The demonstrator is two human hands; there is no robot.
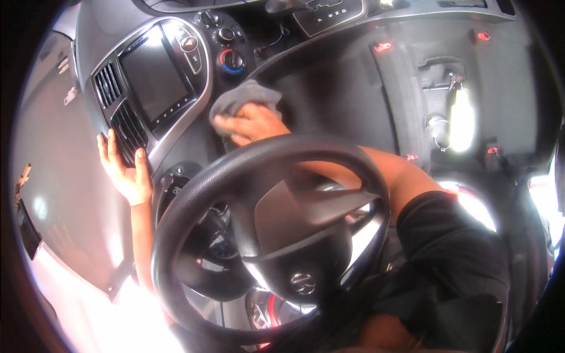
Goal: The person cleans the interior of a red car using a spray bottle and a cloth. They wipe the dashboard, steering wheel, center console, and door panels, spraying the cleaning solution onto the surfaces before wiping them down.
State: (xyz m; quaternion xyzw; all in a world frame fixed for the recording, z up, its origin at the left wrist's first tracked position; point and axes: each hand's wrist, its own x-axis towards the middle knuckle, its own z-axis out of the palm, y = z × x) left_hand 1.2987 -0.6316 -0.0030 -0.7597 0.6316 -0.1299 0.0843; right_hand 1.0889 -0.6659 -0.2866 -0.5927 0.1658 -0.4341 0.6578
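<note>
My right hand (258, 123) reaches past the far side of the steering wheel (198, 185) and grips a crumpled grey cloth (247, 95). The cloth lies against the dark lower part of the centre console, below the round climate control knobs (231, 61). Fingers spread, my left hand (126, 174) rests at the edge of the dashboard beside the black air vents (128, 130) and holds nothing. Between the vents and the knobs is a dark touchscreen (154, 77) in a silver-edged panel. The steering wheel partly hides my right forearm.
The gear selector panel (329, 15) is at the top. On a dark surface to the right lies a bright bottle with a trigger sprayer (461, 114), among several small red pieces (382, 47). A thin cable (276, 39) hangs by the console. The grey dashboard top (66, 145) extends along the left.
</note>
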